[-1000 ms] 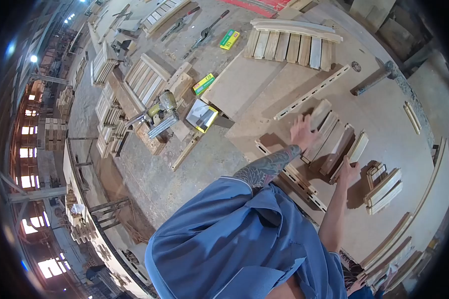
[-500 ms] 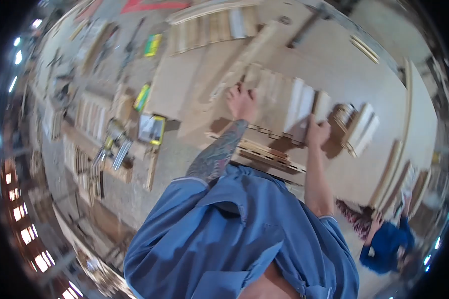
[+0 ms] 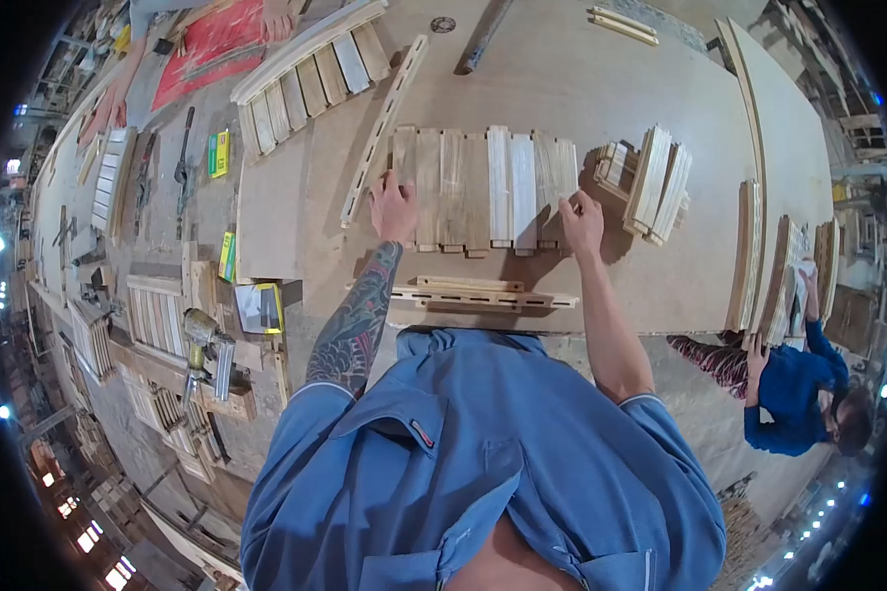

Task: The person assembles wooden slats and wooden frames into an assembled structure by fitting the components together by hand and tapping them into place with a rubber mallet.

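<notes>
A row of short wooden slats [image 3: 483,187] lies side by side on a big workbench [image 3: 562,89]. My left hand [image 3: 394,209] presses on the slat at the row's left end. At the right end my right hand [image 3: 581,223] rests on the outermost slat, fingers bent over its edge. A notched wooden rail [image 3: 483,294] lies at the bench's near edge, below the row. Another notched rail [image 3: 384,128] runs diagonally beyond my left hand.
A stack of loose slats [image 3: 650,182] sits right of the row. A finished curved slat panel [image 3: 310,69] lies at the far left. A nail gun [image 3: 207,345] and yellow-green boxes [image 3: 217,153] are on the left. A person in blue [image 3: 798,379] stands at the right.
The view has swung so the slat row now lies level across the bench. Both hands have spread to its two ends and the slats are pushed close together.
</notes>
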Available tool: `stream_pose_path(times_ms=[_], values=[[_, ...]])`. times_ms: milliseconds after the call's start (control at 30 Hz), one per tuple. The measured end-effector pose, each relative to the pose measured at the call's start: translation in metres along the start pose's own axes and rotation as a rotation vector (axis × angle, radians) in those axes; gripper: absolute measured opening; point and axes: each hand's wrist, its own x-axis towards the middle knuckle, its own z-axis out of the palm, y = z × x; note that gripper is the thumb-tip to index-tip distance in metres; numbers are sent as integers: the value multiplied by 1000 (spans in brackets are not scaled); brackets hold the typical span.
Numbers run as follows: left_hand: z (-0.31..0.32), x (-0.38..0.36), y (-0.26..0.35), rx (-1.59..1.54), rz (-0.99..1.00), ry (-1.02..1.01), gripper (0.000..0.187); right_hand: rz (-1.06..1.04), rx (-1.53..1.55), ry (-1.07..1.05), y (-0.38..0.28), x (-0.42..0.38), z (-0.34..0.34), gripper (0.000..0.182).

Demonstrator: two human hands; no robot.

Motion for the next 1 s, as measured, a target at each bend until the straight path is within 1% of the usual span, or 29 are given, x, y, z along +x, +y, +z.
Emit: stream_pose_path(times_ms=[33,133,200,233,267,300,333,367,400,467,500,533,567,600,633,667,700,733,800,833,867,900,933,967,1000], values=[[1,1,-4,-25,13,-30,52,10,5,-1,1,1,-2,44],[-1,9,-8,-48,25,-59,52,-67,-4,-44,-6,7,-9,40],[-5,5,-6,9,24,-5,53,99,173,-172,-10,3,-17,42],[-6,-1,-5,55,23,36,54,91,185,-187,-6,-5,-15,42],[-8,-5,-3,68,13,49,54,99,152,-61,-3,-13,-13,44],[-8,-10,-2,68,-8,21,55,105,119,66,4,-18,-9,46],[-8,-16,-1,68,-29,-10,57,116,208,15,17,-20,-1,51],[-8,-23,0,65,-52,-42,58,108,214,-2,31,-24,5,51],[-6,-26,-1,140,8,17,58,73,239,-23,32,-26,4,51],[0,-25,-5,137,10,46,58,31,263,-51,36,-27,-2,51],[1,-28,-5,131,20,62,58,71,380,-121,34,-27,-10,52],[-4,-32,7,133,10,68,58,112,497,-191,35,-26,-13,52],[-7,-36,20,165,-11,25,58,108,496,-199,36,-26,-14,52],[-8,-39,34,195,-29,-17,57,103,559,-195,39,-24,-13,50],[0,-41,42,192,-29,-14,57,99,622,-187,40,-24,-15,49],[10,-40,53,244,133,24,57,93,619,-183,40,-26,-17,49],[20,-36,64,293,298,66,57,66,463,-146,35,-33,-22,48],[33,-25,74,280,305,78,57,35,307,-102,29,-39,-28,47],[54,8,98,236,452,14,56,-15,261,-92,19,-57,-45,47],[57,18,112,276,456,24,58,-27,355,-84,25,-67,-47,47],[61,28,125,327,445,38,59,-43,354,-98,30,-77,-52,45],[96,60,113,71,407,143,64,12,400,-188,30,-86,-66,42],[135,76,101,85,314,62,67,34,364,-181,28,-98,-76,41],[158,81,98,217,309,103,66,85,426,-169,58,-104,-71,40],[144,61,114,-194,56,175,69,118,544,-173,59,-114,-77,39]])
